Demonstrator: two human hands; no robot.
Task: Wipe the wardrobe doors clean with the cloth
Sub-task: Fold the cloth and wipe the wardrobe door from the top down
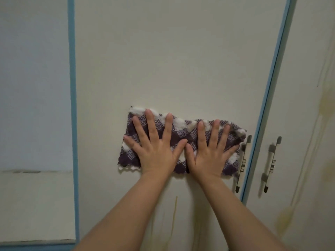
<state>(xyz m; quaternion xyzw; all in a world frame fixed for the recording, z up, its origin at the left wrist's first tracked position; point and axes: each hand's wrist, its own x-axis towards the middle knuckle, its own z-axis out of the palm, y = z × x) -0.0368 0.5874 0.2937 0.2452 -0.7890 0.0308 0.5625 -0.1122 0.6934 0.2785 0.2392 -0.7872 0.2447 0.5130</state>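
Note:
A purple-and-white checked cloth (181, 128) is spread flat on the cream wardrobe door (163, 60), at about mid-height near its right edge. My left hand (155, 147) presses flat on the cloth's left half with the fingers spread. My right hand (212, 151) presses flat on the right half the same way, thumbs almost touching. Both hands pin the cloth to the door. The cloth's right end reaches the door handle (242, 163).
A second cream door (308, 87) with its own handle (271, 163) lies to the right past a blue edge strip (272, 87). Yellowish streaks (175, 214) run down below the cloth, and yellowish stains (282, 220) mark the right door. A blue-trimmed panel (36, 87) is at left.

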